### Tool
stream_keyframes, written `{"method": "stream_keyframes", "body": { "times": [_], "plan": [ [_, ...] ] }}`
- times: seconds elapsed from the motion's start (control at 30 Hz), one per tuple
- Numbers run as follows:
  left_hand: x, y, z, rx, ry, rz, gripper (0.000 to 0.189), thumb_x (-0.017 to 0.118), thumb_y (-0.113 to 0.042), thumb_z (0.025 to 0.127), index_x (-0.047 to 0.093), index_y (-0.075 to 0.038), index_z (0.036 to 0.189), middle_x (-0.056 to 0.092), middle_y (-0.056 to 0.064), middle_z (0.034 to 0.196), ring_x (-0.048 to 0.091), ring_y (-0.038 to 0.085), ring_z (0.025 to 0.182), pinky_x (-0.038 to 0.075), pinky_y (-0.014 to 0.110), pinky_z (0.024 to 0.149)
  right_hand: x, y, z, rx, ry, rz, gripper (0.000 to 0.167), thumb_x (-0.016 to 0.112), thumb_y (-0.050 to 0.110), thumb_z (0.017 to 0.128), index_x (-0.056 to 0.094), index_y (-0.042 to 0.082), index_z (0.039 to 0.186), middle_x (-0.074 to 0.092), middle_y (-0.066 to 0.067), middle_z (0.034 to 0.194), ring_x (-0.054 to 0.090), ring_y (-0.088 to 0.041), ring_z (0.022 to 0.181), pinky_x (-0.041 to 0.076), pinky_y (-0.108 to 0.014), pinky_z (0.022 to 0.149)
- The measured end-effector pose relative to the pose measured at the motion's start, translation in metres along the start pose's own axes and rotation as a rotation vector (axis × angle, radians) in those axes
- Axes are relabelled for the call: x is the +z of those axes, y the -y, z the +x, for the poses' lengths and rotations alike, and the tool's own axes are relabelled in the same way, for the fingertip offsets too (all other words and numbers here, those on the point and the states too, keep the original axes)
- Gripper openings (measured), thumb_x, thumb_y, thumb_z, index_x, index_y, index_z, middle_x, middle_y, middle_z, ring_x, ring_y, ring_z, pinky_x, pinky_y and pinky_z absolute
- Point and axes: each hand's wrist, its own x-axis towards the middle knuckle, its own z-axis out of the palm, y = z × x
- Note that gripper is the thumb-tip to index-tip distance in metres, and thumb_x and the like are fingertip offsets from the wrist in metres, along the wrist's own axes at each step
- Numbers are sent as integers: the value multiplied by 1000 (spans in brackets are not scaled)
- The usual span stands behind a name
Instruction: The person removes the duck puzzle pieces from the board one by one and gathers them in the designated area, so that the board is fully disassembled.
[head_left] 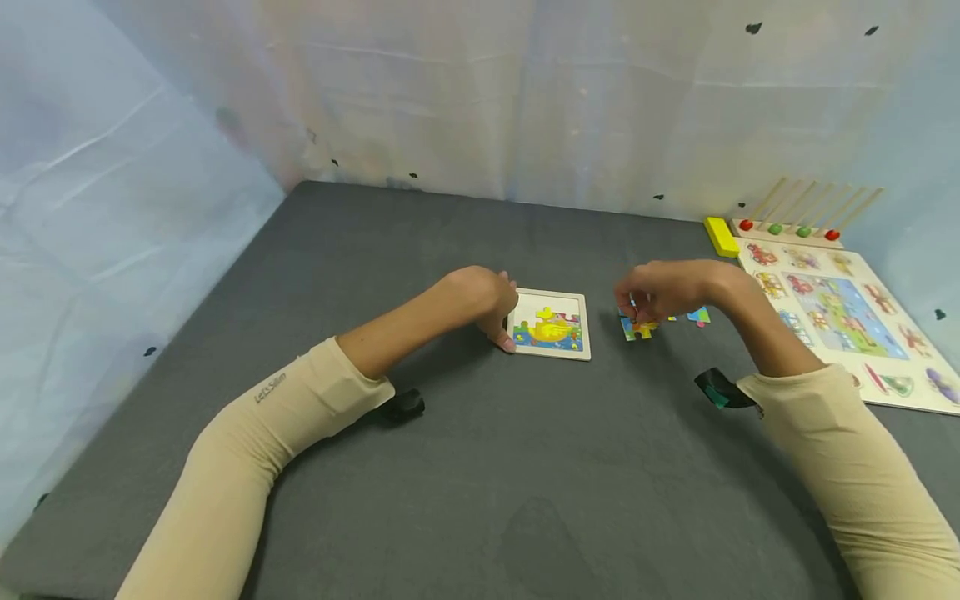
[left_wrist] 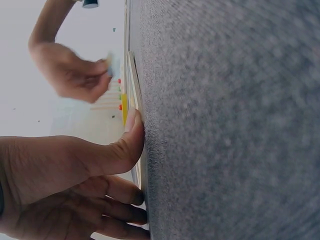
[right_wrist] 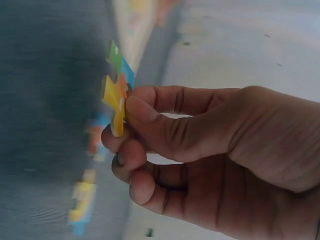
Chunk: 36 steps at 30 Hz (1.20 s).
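Observation:
My left hand (head_left: 480, 304) grips the left side of a small wooden puzzle tray (head_left: 551, 356), thumb at its near corner and fingers toward the far one. Inside the tray, joined pieces form a yellow duck (head_left: 552, 331) on blue; the upper part shows bare pale board. The left wrist view has the thumb (left_wrist: 129, 145) pressing the tray's edge. To the right of the tray, my right hand (head_left: 660, 290) pinches a jigsaw piece (right_wrist: 117, 97) in yellow, green, blue and orange between thumb and fingers. Beneath it, loose pieces (head_left: 637, 331) lie on the dark table.
Another loose piece (head_left: 699, 316) lies beside the right wrist. At the right edge is a large picture board (head_left: 922, 387). Behind it stand a rod-and-bead rack (head_left: 787, 237) and a yellow block (head_left: 722, 237). A pale sheet (head_left: 480, 100) hangs behind the table.

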Motion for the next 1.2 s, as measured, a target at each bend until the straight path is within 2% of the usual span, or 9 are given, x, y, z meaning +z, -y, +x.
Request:
{"method": "stream_keyframes", "body": {
  "times": [0.13, 0.27, 0.43, 0.57, 0.8, 1.07, 1.2],
  "plan": [
    [2, 2, 0, 1, -9, -4, 103, 52, -69, 100, 12, -2, 167, 5, 15, 177, 2, 30, 167, 14, 44, 136, 14, -3, 11, -1, 34, 6, 11, 64, -3, 98, 61, 7, 94, 62, -4, 84, 53, -12, 74, 45, -26, 66],
    [3, 3, 0, 3, -17, -13, 102, 53, -68, 100, 13, -2, 167, 6, 16, 177, 3, 31, 166, 14, 44, 136, 18, 0, 13, 64, 18, 16, 10, 69, 4, 99, 59, 6, 98, 64, -6, 88, 55, -14, 75, 45, -29, 67],
    [1, 1, -1, -3, -23, -21, 102, 54, -67, 99, 14, -3, 167, 7, 15, 177, 4, 31, 167, 14, 44, 136, 19, 5, 7, 147, -1, -36, 16, 73, 14, 98, 59, 6, 99, 64, -6, 89, 55, -16, 77, 44, -30, 68],
    [0, 0, -2, -4, -15, -14, 103, 54, -68, 99, 13, -2, 167, 7, 16, 177, 4, 31, 167, 14, 44, 136, 24, 10, 4, 174, 9, -68, 27, 80, 23, 94, 58, 7, 99, 58, -3, 89, 52, -16, 79, 42, -30, 68],
    [-1, -1, -1, -10, -9, -16, 104, 54, -68, 99, 12, -2, 167, 5, 15, 177, 3, 31, 167, 13, 44, 136, 28, 11, 0, 205, 3, -84, 25, 80, 22, 94, 59, 8, 92, 58, -2, 84, 52, -15, 76, 42, -30, 67],
    [-3, 0, 0, 17, -7, 15, 102, 50, -68, 101, 12, -1, 167, 4, 16, 177, 2, 32, 166, 10, 43, 137, 27, 9, -2, 215, 2, -82, 24, 79, 20, 94, 59, 7, 92, 57, -1, 84, 52, -15, 77, 43, -30, 67],
    [-2, 1, -1, 19, 7, 12, 101, 50, -68, 101, 11, -1, 167, 4, 16, 177, 1, 32, 166, 8, 43, 137, 24, 12, -3, 238, 17, -88, 25, 79, 23, 94, 60, 7, 96, 62, -3, 89, 55, -16, 79, 45, -31, 68]
  ]
}}
